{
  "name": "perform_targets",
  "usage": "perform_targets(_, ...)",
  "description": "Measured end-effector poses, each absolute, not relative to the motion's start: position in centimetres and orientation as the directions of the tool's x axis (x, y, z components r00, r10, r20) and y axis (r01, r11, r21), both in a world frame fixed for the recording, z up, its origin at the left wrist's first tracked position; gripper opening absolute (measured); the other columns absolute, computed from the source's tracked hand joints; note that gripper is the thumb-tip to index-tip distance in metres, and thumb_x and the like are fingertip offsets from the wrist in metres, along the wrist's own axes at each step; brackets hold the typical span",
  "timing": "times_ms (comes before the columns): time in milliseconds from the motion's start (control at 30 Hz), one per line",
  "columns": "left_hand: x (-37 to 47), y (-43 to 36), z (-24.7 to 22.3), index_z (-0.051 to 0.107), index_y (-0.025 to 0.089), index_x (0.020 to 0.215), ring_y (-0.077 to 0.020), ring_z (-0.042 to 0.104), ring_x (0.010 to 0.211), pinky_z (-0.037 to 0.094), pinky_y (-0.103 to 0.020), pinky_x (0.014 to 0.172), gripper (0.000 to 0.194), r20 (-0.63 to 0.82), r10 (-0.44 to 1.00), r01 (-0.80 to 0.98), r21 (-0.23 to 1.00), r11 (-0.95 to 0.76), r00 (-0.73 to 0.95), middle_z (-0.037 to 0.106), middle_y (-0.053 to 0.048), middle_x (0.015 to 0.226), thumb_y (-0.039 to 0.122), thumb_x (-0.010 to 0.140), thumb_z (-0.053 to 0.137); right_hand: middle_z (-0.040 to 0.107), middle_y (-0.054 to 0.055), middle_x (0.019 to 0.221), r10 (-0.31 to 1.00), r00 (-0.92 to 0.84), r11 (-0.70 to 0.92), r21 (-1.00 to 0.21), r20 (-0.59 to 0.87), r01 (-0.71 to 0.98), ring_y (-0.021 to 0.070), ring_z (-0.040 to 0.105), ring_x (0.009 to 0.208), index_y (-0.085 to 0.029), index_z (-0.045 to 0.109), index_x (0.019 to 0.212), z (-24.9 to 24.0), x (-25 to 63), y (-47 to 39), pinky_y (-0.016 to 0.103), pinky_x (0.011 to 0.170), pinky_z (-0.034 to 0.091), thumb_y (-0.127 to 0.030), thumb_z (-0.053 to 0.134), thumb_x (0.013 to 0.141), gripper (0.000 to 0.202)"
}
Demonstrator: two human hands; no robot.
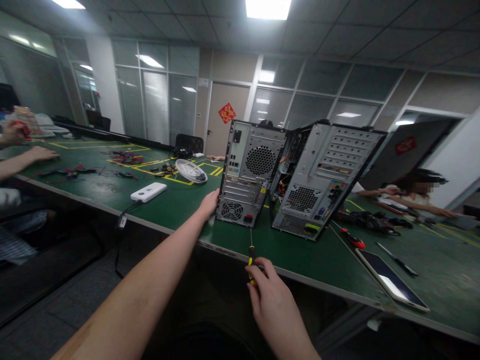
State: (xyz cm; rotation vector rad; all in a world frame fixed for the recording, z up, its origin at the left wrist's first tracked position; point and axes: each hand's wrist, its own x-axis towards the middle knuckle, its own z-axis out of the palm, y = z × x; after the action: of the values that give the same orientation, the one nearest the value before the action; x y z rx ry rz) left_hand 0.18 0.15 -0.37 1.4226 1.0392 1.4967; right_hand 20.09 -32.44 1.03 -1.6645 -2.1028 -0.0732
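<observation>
Dim office under white ceiling light panels (267,8).
Wide-angle bending at edges; glare on the glass-faced tablet (392,279).

Bare grey metal computer case (250,172) stands on a matt green table (180,200).

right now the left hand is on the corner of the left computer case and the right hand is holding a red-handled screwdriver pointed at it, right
Not quite. The head view shows the screwdriver in the right hand has a yellow and black handle, not red; a red-handled tool lies untouched on the table. The rest holds: the left hand rests on the lower corner of the left computer case, and the screwdriver points at it.
</observation>
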Motion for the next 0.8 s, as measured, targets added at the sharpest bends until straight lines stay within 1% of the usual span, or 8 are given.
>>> perform_targets(100, 0.18, -0.02, -0.27, 0.083, 0.022, 0.104, -0.0295, 0.071, 0.118, 0.050, -0.043, 0.113, 0.051, 0.326, 0.945, -0.031, 0.945, -0.327, -0.037, 0.083, -0.009, 0.119, 0.064, 0.094, 0.056, 0.068, 0.014, 0.141, 0.912, -0.156, 0.253, -0.221, 0.380, 0.942, 0.0272, 0.080, 0.110, -0.022, 0.075, 0.127, 1.18, 20.12, -32.48, 0.041, 0.094, 0.068, -0.005, 0.058, 0.096, 0.039)
perform_targets(200, 0.15, 0.01, -0.31, 0.083, 0.021, 0.104, -0.0300, 0.071, 0.117, 0.050, -0.044, 0.113, 0.051, 0.328, 0.944, -0.027, 0.944, -0.328, -0.032, 0.083, -0.010, 0.118, 0.063, 0.094, 0.056, 0.070, 0.013, 0.139, 0.911, -0.148, 0.245, -0.216, 0.385, 0.945, 0.0288, 0.078, 0.114, -0.022, 0.075, 0.124, 1.32, 20.18, -32.49, 0.043, 0.098, 0.066, -0.005, 0.059, 0.096, 0.037)
perform_targets(267, 0.14, 0.12, -0.41, 0.082, 0.021, 0.104, -0.0302, 0.071, 0.117, 0.050, -0.044, 0.112, 0.052, 0.329, 0.944, -0.019, 0.944, -0.330, -0.031, 0.083, -0.010, 0.117, 0.064, 0.093, 0.056, 0.070, 0.014, 0.138, 0.913, -0.143, 0.245, -0.233, 0.382, 0.941, 0.0292, 0.077, 0.115, -0.022, 0.075, 0.124, 1.35, 20.22, -32.51, 0.043, 0.099, 0.065, -0.006, 0.059, 0.096, 0.036)
perform_targets(400, 0.17, 0.34, -0.57, 0.082, 0.021, 0.106, -0.0307, 0.070, 0.119, 0.052, -0.045, 0.111, 0.053, 0.325, 0.945, -0.021, 0.945, -0.326, -0.031, 0.083, -0.009, 0.118, 0.065, 0.093, 0.055, 0.070, 0.013, 0.135, 0.918, -0.129, 0.245, -0.282, 0.376, 0.928, 0.0272, 0.079, 0.107, -0.023, 0.072, 0.125, 1.29, 20.33, -32.53, 0.041, 0.092, 0.066, -0.010, 0.059, 0.099, 0.032)
perform_targets(500, 0.16, 0.39, -0.59, 0.082, 0.021, 0.107, -0.0305, 0.070, 0.120, 0.052, -0.044, 0.111, 0.053, 0.329, 0.944, -0.019, 0.944, -0.330, -0.034, 0.082, -0.010, 0.121, 0.065, 0.094, 0.055, 0.070, 0.012, 0.130, 0.920, -0.121, 0.248, -0.315, 0.373, 0.916, 0.0257, 0.078, 0.103, -0.023, 0.070, 0.121, 1.29, 20.37, -32.53, 0.037, 0.088, 0.064, -0.011, 0.059, 0.100, 0.026)
perform_targets(567, 0.13, 0.41, -0.57, 0.082, 0.021, 0.105, -0.0303, 0.070, 0.118, 0.051, -0.044, 0.112, 0.053, 0.339, 0.940, -0.007, 0.941, -0.339, -0.032, 0.082, -0.011, 0.119, 0.065, 0.094, 0.054, 0.070, 0.011, 0.126, 0.926, -0.115, 0.242, -0.331, 0.360, 0.912, 0.0259, 0.078, 0.102, -0.023, 0.069, 0.118, 1.39, 20.34, -32.54, 0.037, 0.087, 0.064, -0.012, 0.060, 0.101, 0.022)
perform_targets(667, 0.09, 0.44, -0.56, 0.082, 0.021, 0.101, -0.0300, 0.070, 0.116, 0.051, -0.044, 0.111, 0.053, 0.349, 0.937, 0.010, 0.937, -0.349, -0.027, 0.083, -0.010, 0.114, 0.065, 0.095, 0.053, 0.070, 0.010, 0.125, 0.935, -0.108, 0.229, -0.341, 0.338, 0.912, 0.0267, 0.077, 0.103, -0.023, 0.068, 0.117, 1.60, 20.20, -32.55, 0.038, 0.087, 0.063, -0.012, 0.061, 0.101, 0.020)
perform_targets(800, 0.12, 0.45, -0.55, 0.082, 0.021, 0.102, -0.0299, 0.070, 0.115, 0.051, -0.043, 0.110, 0.054, 0.338, 0.941, 0.019, 0.941, -0.337, -0.035, 0.083, -0.010, 0.114, 0.066, 0.094, 0.054, 0.070, 0.011, 0.124, 0.940, -0.094, 0.217, -0.360, 0.328, 0.908, 0.0275, 0.077, 0.104, -0.023, 0.066, 0.117, 1.72, 20.04, -32.53, 0.039, 0.089, 0.062, -0.012, 0.062, 0.102, 0.019)
